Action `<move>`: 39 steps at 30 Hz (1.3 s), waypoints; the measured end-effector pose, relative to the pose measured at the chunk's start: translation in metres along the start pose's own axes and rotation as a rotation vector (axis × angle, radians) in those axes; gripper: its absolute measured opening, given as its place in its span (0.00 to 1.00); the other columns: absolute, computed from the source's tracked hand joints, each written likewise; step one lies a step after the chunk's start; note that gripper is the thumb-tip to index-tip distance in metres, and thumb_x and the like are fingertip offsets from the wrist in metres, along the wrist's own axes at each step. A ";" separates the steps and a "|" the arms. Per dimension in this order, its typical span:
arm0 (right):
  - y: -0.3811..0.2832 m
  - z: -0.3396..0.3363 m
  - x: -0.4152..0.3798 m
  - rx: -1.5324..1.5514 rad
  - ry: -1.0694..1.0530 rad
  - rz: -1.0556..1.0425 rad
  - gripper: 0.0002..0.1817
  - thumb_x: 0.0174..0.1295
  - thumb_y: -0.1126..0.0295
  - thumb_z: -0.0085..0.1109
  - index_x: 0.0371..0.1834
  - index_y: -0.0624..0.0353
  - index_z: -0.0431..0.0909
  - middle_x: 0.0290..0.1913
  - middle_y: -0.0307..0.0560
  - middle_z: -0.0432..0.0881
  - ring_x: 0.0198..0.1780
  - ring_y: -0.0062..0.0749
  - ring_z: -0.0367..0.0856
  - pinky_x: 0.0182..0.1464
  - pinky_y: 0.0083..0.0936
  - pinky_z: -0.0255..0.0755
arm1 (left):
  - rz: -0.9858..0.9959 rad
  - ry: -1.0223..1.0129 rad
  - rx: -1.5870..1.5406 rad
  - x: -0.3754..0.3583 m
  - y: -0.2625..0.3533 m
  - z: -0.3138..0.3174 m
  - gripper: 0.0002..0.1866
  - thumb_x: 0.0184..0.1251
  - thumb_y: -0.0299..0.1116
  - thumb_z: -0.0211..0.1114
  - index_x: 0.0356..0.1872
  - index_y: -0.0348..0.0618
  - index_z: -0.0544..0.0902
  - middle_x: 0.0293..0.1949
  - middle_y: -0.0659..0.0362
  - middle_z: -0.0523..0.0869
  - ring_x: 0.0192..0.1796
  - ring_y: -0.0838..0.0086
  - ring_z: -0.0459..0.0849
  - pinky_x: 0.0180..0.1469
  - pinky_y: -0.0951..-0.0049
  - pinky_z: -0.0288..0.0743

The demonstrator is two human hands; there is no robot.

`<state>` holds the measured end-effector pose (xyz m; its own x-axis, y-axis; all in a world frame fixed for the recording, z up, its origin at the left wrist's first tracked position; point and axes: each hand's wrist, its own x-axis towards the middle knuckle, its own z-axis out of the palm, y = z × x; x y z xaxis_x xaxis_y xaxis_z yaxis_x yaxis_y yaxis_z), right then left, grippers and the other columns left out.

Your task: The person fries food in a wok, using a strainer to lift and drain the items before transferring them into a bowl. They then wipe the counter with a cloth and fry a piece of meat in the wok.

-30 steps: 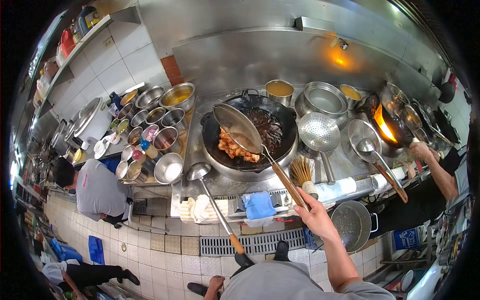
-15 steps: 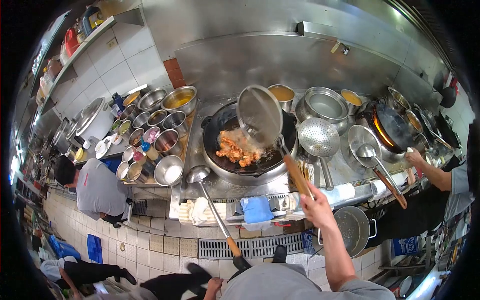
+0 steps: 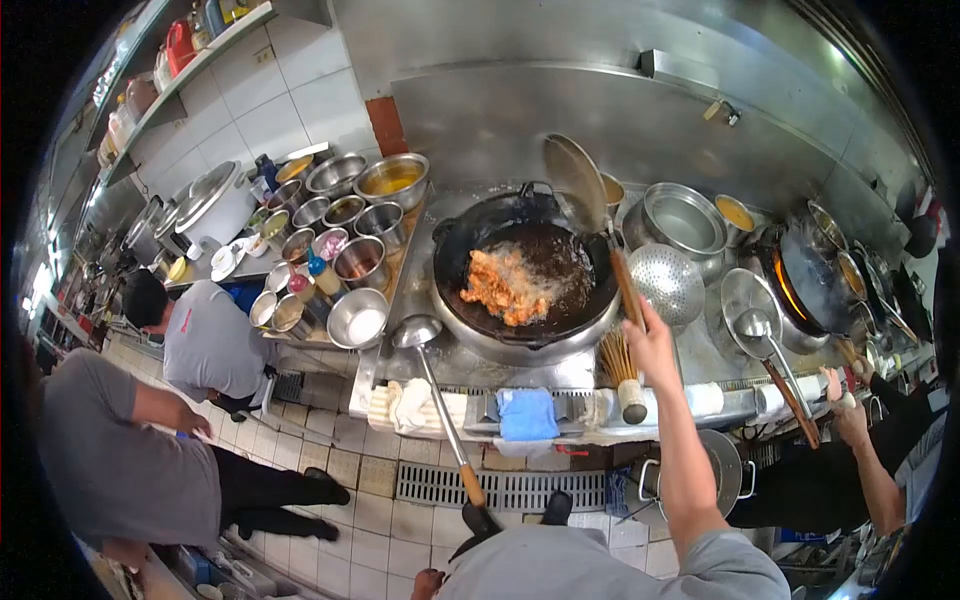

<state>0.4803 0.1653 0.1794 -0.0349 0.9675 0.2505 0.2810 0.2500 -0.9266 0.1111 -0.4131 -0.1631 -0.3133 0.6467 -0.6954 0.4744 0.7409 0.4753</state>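
Moved: Over the last half second I see the round wire-mesh strainer with a long brown wooden handle (image 3: 577, 175) go up and back, now steeply tilted at the rear right of the wide black metal wok (image 3: 455, 250).
Fried pieces: The clump of golden-brown, rough-coated pieces (image 3: 503, 287) sits in bubbling dark oil (image 3: 570, 252), left of the wok's middle.
Right hand (image 3: 652, 345): From my end it reads clamped around the strainer's handle, well apart from the other hand.
Left hand (image 3: 428, 583): Low at the person's side; I cannot tell whether it grips anything.
Beside the wok: A long-handled steel ladle (image 3: 417, 332) lies left, a straw-coloured bristle brush (image 3: 617, 358) front right, a round perforated steel skimmer (image 3: 664, 284) right.
Front ledge: I make out a folded blue cloth (image 3: 528, 414).
People: A grey-shirted person (image 3: 130, 450) now fills my far left; another in grey (image 3: 215, 340) bends by the steel bowls (image 3: 360, 317).
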 end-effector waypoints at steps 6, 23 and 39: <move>-0.065 0.014 -0.103 0.104 -0.256 0.163 0.32 0.64 0.74 0.59 0.72 0.64 0.61 0.66 0.51 0.72 0.64 0.30 0.69 0.65 0.22 0.61 | -0.049 -0.024 -0.077 -0.005 0.018 -0.001 0.18 0.60 0.48 0.61 0.27 0.44 0.86 0.30 0.49 0.87 0.37 0.54 0.85 0.43 0.59 0.78; -0.058 0.024 -0.147 -0.025 -0.279 0.238 0.26 0.71 0.65 0.52 0.67 0.70 0.65 0.59 0.63 0.78 0.59 0.37 0.78 0.61 0.25 0.67 | -0.058 0.019 -0.050 0.068 0.060 -0.041 0.25 0.55 0.46 0.68 0.47 0.35 0.85 0.38 0.42 0.88 0.43 0.57 0.87 0.49 0.64 0.79; -0.069 0.008 -0.177 -0.218 -0.228 0.204 0.25 0.70 0.66 0.53 0.68 0.62 0.66 0.44 0.64 0.82 0.41 0.43 0.84 0.47 0.32 0.75 | -0.212 0.087 -0.186 0.046 0.024 -0.022 0.26 0.54 0.50 0.66 0.46 0.38 0.86 0.30 0.49 0.88 0.34 0.60 0.88 0.42 0.66 0.80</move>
<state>0.4593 -0.0229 0.1962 -0.1629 0.9863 -0.0245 0.5013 0.0613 -0.8631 0.0900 -0.3615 -0.1714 -0.4621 0.4813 -0.7449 0.2341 0.8763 0.4210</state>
